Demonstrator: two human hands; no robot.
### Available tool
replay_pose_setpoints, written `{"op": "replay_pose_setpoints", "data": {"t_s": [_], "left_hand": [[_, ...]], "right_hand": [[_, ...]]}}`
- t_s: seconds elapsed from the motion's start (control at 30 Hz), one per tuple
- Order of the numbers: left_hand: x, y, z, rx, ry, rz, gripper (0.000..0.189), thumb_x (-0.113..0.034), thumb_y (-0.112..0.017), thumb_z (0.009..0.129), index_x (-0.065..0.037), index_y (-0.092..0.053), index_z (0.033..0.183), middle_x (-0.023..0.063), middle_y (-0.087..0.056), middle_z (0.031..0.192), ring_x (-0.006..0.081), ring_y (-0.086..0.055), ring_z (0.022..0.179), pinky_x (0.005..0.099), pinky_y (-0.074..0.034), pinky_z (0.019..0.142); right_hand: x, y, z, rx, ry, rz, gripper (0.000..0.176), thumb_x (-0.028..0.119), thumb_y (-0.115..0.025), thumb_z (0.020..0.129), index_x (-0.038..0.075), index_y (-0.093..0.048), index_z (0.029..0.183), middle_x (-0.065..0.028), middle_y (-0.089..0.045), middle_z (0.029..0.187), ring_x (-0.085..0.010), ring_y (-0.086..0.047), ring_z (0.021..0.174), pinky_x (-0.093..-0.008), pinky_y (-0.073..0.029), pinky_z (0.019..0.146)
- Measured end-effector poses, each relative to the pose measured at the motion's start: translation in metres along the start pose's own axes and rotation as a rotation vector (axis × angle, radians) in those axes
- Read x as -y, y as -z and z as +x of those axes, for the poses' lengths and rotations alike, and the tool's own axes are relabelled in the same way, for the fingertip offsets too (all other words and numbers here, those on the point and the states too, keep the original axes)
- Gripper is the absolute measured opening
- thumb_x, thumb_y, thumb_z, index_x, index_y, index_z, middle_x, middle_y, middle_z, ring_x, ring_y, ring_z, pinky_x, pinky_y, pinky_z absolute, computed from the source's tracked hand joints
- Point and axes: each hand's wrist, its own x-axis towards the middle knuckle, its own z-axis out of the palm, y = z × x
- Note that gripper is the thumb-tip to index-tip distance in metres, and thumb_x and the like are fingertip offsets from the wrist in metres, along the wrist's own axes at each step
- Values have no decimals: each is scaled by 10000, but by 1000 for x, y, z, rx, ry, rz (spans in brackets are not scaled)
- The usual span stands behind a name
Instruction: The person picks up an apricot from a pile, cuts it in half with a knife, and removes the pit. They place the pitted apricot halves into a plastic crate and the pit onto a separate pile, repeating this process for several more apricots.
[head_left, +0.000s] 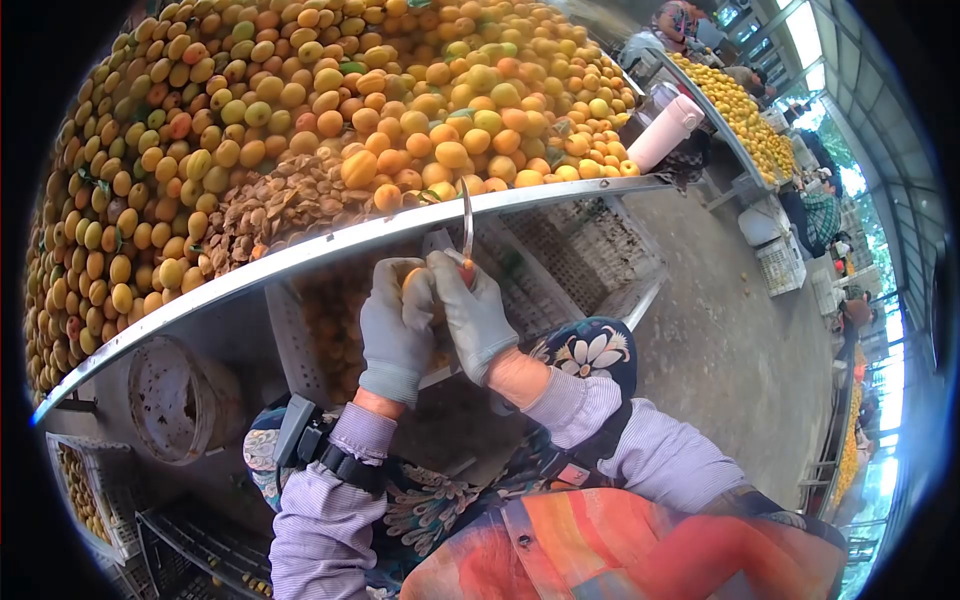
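Note:
Both of my hands wear grey gloves and meet just below the metal rim of the fruit table. My right hand [472, 312] is closed around a small curved knife [467, 220], whose blade points up past the rim. A bit of its orange-red handle shows at the fingers. My left hand [393, 325] is closed beside it on an apricot [411, 280], mostly hidden by the fingers. Beyond the rim lies a large heap of apricots [290, 95], with a pile of brown apricot pits [285, 205] at its near edge.
Under the table stand a white crate [291, 340] of apricots, another white crate [640, 240] and a dirty white bucket [215, 400]. A pink bottle [665, 133] stands at the table's right end. Other people work at fruit tables [740, 115] farther right.

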Motion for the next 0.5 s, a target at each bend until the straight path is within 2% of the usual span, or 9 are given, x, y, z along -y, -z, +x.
{"op": "replay_pose_setpoints", "data": {"t_s": [0.1, 0.17, 0.23, 0.3, 0.33, 0.37, 0.4, 0.43, 0.5], "left_hand": [[34, 0, 6, -65, 74, -171, 318, -327, -513, 959, -19, -569, 1013, 146, -650, 865, 236, -636, 746, 344, -503, 701], [46, -1, 10, -98, 150, -224, 336, -337, -493, 974, -13, -579, 1001, 127, -651, 871, 216, -625, 728, 326, -503, 688], [48, -3, 14, -92, 543, -918, 384, -377, -447, 992, -20, -588, 996, 76, -630, 844, 177, -599, 689, 306, -508, 657], [42, 4, 11, -50, 573, -913, 400, -397, -437, 991, -28, -591, 997, 63, -619, 827, 156, -583, 671, 290, -507, 635], [34, 9, 11, -11, 603, -910, 416, -417, -428, 990, -35, -594, 998, 50, -608, 810, 135, -568, 653, 275, -506, 613], [26, 13, 9, 27, 635, -906, 433, -437, -418, 988, -43, -596, 1000, 37, -597, 792, 113, -552, 635, 259, -505, 592], [15, 15, 11, -42, 679, -816, 419, -425, -442, 979, -38, -598, 1021, 35, -600, 796, 96, -543, 628, 221, -482, 572], [12, 17, 11, -41, 678, -817, 419, -425, -442, 979, -38, -598, 1021, 35, -600, 796, 96, -543, 628, 221, -482, 572], [8, 19, 10, -31, 122, -271, 381, -396, -488, 963, -37, -598, 1032, 30, -590, 778, 92, -538, 643, 219, -475, 597]], "right_hand": [[4, -9, -8, -82, 99, -5, 347, 325, -590, 906, -3, -584, 1020, -48, -605, 912, -95, -543, 864, -262, -434, 799], [-1, -12, -10, -43, 165, -195, 316, 297, -616, 888, 0, -574, 986, -38, -596, 879, -98, -547, 824, -272, -445, 788], [7, -16, -12, -48, 227, -146, 275, 264, -615, 892, 2, -570, 965, -22, -591, 869, -90, -542, 811, -258, -450, 783], [21, -9, -14, 42, -61, 191, 236, 251, -592, 907, 22, -568, 959, -7, -584, 865, -80, -543, 812, -237, -453, 790], [24, -8, -6, 39, -110, 293, 198, 243, -567, 920, 55, -569, 982, -2, -591, 882, -83, -561, 838, -225, -458, 788], [30, 1, -10, 72, -271, 441, 219, 296, -529, 933, 96, -571, 1011, -10, -591, 890, -107, -579, 798, -254, -485, 681], [30, 11, -9, 94, -303, 412, 230, 320, -512, 936, 111, -573, 1013, -15, -590, 885, -113, -577, 759, -265, -476, 610], [30, 18, -6, 118, -334, 385, 243, 343, -494, 939, 127, -575, 1015, -19, -590, 879, -119, -576, 719, -275, -467, 539], [29, 23, -4, 99, -331, 370, 273, 375, -473, 940, 134, -580, 1007, -22, -584, 858, -118, -560, 660, -278, -429, 466]]}}
